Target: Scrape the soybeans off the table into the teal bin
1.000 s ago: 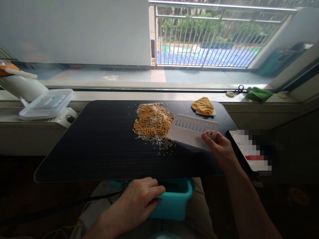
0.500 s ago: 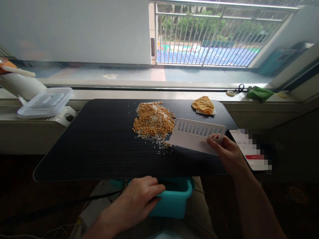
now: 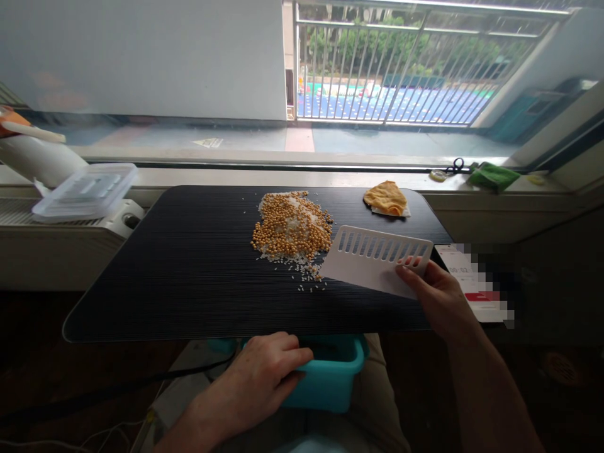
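Observation:
A heap of yellow beans mixed with white rice grains (image 3: 291, 231) lies on the black ribbed tabletop (image 3: 189, 270). My right hand (image 3: 436, 296) grips a white slotted plastic scraper (image 3: 372, 259) by its right end; the scraper's left edge rests just right of the heap, near scattered grains. My left hand (image 3: 262, 374) is below the table's front edge, fingers wrapped over the rim of a teal plastic bin (image 3: 335, 377) on my lap.
A crumpled orange cloth (image 3: 385, 198) lies at the table's back right. A phone (image 3: 467, 283) sits at the right edge. A clear lidded box (image 3: 87, 190) and a white bottle (image 3: 35, 157) are at left. Scissors (image 3: 453, 167) and a green cloth (image 3: 491, 176) lie on the sill.
My right hand has drawn the scraper to the right, away from the heap. A few grains trail where it was. My left hand stays on the bin.

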`<state>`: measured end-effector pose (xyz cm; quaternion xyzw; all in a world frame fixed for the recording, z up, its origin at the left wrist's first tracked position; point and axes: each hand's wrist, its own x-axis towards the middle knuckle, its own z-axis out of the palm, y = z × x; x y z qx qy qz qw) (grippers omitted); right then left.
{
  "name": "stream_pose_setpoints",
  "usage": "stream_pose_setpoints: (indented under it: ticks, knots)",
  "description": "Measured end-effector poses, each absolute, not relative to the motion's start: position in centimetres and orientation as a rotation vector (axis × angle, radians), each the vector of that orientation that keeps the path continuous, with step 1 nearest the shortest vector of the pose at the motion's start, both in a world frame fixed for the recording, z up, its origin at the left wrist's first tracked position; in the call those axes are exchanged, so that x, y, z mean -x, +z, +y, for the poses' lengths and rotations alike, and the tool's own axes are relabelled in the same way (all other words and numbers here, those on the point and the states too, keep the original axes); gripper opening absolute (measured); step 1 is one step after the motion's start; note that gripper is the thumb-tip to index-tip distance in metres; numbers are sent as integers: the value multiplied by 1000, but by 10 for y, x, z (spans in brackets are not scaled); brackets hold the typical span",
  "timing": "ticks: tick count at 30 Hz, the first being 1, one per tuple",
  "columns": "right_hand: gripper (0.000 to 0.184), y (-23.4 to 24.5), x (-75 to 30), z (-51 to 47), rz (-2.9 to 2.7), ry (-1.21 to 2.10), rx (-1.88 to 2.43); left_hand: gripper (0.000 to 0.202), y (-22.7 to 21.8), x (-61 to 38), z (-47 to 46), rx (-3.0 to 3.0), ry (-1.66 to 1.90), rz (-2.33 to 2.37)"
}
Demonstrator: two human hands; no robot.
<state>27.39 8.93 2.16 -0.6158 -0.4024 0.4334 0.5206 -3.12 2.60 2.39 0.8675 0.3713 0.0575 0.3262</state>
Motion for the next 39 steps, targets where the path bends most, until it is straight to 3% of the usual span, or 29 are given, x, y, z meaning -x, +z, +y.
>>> stream_pose_setpoints:
  ticks: [39]
  knots:
    - [29,23,-275,93,-1025,1030,1489,23,24,33,26,-2272,166,963]
